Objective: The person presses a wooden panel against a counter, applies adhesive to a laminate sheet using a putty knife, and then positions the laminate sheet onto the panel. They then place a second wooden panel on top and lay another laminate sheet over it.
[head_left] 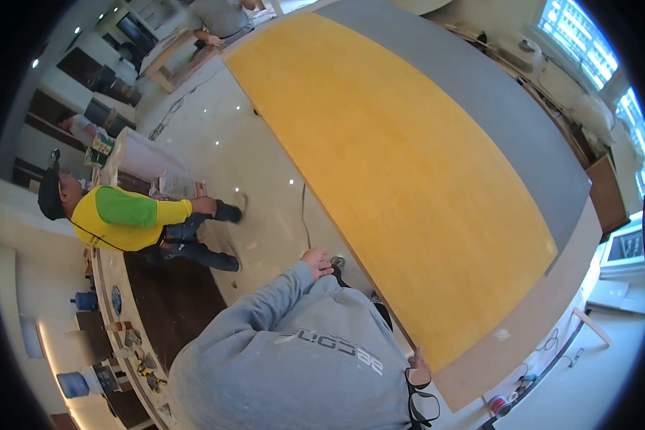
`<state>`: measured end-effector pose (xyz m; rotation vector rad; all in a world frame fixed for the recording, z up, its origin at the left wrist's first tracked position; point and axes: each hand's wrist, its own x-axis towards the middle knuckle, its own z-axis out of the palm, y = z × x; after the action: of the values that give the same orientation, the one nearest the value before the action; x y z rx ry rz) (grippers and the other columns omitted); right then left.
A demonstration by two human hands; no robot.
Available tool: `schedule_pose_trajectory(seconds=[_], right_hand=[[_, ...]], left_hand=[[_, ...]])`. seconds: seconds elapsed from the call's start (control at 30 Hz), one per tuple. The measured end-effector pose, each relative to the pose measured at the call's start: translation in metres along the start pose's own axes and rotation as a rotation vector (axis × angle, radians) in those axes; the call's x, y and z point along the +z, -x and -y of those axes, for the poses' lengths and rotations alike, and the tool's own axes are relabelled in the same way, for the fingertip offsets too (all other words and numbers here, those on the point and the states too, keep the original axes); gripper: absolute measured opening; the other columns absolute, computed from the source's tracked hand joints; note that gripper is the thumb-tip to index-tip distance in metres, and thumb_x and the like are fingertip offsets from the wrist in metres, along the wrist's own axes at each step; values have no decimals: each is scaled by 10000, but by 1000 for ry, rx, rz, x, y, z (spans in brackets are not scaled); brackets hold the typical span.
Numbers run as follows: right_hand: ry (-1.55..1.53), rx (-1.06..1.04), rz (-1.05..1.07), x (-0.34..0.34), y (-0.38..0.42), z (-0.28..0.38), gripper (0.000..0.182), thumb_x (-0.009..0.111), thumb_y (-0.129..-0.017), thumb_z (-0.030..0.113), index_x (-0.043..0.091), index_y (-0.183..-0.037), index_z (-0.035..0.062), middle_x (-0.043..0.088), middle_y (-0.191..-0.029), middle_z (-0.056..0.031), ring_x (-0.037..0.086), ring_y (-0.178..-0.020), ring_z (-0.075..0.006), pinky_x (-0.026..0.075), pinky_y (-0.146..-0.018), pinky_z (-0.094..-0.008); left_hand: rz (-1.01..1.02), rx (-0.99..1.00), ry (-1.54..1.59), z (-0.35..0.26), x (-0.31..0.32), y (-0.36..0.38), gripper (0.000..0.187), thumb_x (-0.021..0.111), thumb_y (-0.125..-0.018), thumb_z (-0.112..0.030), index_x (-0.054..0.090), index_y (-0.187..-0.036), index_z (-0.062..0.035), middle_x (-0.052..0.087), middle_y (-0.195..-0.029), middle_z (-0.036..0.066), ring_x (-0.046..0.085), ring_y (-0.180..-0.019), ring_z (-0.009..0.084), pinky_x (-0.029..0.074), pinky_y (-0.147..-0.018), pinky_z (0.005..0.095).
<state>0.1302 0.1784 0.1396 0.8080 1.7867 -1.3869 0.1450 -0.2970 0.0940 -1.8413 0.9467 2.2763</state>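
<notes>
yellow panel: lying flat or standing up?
Cannot tell for sure. The yellow panel fills the view as one broad face, the left hand at its edge; the tilted, warped view hides its orientation.

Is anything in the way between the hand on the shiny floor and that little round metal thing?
No, nothing visible. The left hand is right beside the round metal thing, by the edge of the yellow board. A thin cable lies on the floor beyond the hand, not between them.
</notes>
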Motion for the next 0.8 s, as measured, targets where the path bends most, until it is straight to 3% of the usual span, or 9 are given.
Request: schedule_pose_trajectory(seconds=[0.07, 0.13, 0.27, 0.43, 0.47, 0.57, 0.63, 0.7, 0.8], right_hand=[[-38, -26, -165, -17, 39, 32, 410, 640, -988, 333, 568, -823, -35, 646, -697, -159, 671, -702, -296, 582, -664, -419], [380, -420, -429, -61, -21, 8, 417, 681, -954, 302, 533, -732, -18, 633, -690, -145, 643, -681, -238, 532, -638, -409], [774, -777, -606, -45, -35, 131, 263, 616, -983, 241, 607, -972, -22, 681, -840, -187, 666, -780, -347, 514, -743, -464], [754, -1107, -763, 18, -85, 205, 406, 560, -1028, 320, 556, -1323, 40, 533, -1408, -218, 505, -1301, -404, 450, -1032, -469], [787, -1038, -711, 35, -87, 209, 510, 526, -1040, 349, 451, -1463, 75, 397, -1541, -204, 376, -1423, -388, 385, -1120, -477], [1366, -1075, -783, 56, -162, 167, 527, 486, -1051, 372, 440, -1484, 74, 380, -1555, -215, 390, -1420, -375, 365, -1149, -472], [1218, -1216, -697, 46, -204, 166, 590, 421, -1061, 434, 424, -1497, 37, 397, -1555, -203, 401, -1424, -358, 359, -1160, -458], [1108, -1146, -974, 68, -167, 175, 642, 422, -1051, 471, 447, -1464, -20, 458, -1516, -204, 442, -1401, -351, 353, -1167, -443], [1736, -700, -869, 81, -192, 173, 629, 375, -1069, 440, 377, -1510, -8, 397, -1558, -209, 399, -1424, -397, 347, -1164, -489]], left_hand=[[-50, 21, -39, 1, -7, -3, 530, 645, -905, -240, 456, -1353, -30, 344, -1509, 193, 510, -1190, 374, 538, -917, 511], [-68, 58, -19, -2, -13, -15, 510, 647, -903, -239, 473, -1339, -40, 383, -1481, 184, 519, -1174, 360, 539, -908, 496], [-34, 116, 55, -2, -30, -18, 458, 650, -902, -246, 510, -1307, -83, 524, -1354, 150, 562, -1092, 313, 540, -880, 459], [-31, 419, -296, -11, -55, 54, 467, 676, -879, -268, 572, -1304, -104, 621, -1241, 119, 590, -1121, 278, 532, -896, 441], [-65, 446, -438, -9, -64, 61, 474, 682, -871, -268, 585, -1303, -98, 623, -1244, 125, 589, -1151, 282, 527, -916, 440], [-308, 769, -984, 19, -124, 45, 482, 686, -847, -246, 615, -1296, -85, 623, -1268, 155, 571, -1224, 319, 487, -1007, 424], [-406, 641, -954, 34, -161, 44, 487, 682, -831, -245, 624, -1288, -88, 618, -1277, 177, 563, -1234, 332, 453, -1054, 415], [-489, 492, -880, 69, -208, 37, 496, 676, -815, -251, 630, -1284, -96, 617, -1288, 188, 565, -1239, 336, 445, -1072, 418], [-557, 240, -677, 145, -299, -15, 495, 671, -774, -250, 658, -1249, -111, 641, -1281, 176, 594, -1227, 331, 479, -1043, 426]])
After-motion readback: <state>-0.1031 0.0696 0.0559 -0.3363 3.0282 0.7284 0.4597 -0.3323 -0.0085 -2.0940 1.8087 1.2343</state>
